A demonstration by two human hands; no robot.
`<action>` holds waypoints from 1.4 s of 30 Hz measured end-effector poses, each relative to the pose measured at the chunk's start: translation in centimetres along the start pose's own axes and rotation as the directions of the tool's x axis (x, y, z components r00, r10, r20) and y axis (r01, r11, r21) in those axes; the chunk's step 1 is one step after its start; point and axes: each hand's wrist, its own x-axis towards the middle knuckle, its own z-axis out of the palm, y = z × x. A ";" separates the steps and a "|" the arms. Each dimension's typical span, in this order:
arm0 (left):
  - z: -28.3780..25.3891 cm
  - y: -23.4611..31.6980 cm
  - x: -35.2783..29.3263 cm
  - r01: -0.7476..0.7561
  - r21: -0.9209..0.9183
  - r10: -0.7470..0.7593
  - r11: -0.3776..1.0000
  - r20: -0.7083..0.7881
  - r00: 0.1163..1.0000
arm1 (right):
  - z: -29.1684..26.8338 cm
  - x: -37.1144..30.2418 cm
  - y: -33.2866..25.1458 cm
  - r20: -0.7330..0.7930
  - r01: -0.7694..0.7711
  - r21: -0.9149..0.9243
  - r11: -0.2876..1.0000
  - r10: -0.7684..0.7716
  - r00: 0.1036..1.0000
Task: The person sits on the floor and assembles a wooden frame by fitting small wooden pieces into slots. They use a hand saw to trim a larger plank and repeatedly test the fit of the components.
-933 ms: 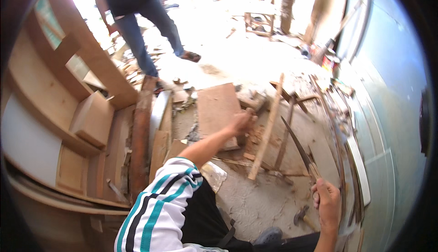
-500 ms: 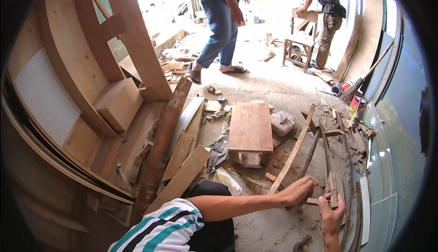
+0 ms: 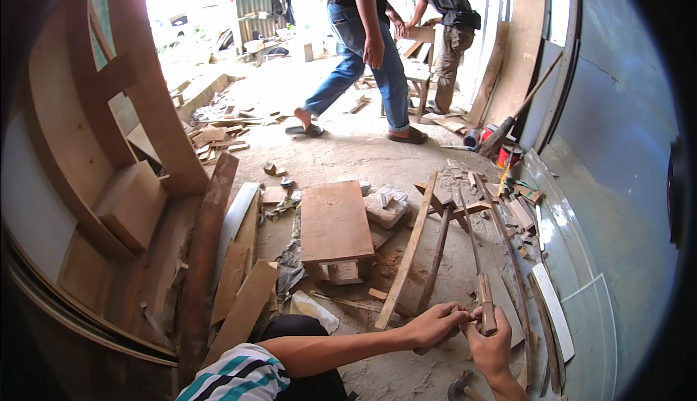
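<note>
Both hands, left [image 3: 435,325] and right [image 3: 488,343], closed around a long blade [image 3: 485,307]; steady grip near its handle advised.

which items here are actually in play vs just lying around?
In hand: left hand and right hand together on the long blade's wooden handle.

Lying about: low wooden stool, hammer, leaning slat, broom, floor scraps.

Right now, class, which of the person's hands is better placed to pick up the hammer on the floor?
The right hand. The hammer lies just below its wrist, while the left hand sits farther off, fingers on the machete handle that both hands grip.
</note>
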 end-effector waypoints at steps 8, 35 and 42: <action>-0.9 1.1 -0.7 0.025 0.025 -0.026 0.999 0.055 0.998 | 0.6 0.4 -0.7 -0.002 0.022 -0.032 0.999 -0.022 1.000; -36.0 -5.9 4.8 0.319 0.806 0.433 0.498 -0.550 0.714 | 26.2 4.1 4.5 0.206 -0.422 0.479 0.770 0.368 0.907; -35.9 -4.2 6.6 0.407 0.822 0.293 0.399 -0.535 0.793 | 26.7 4.2 4.6 0.205 -0.465 0.558 0.688 0.429 0.880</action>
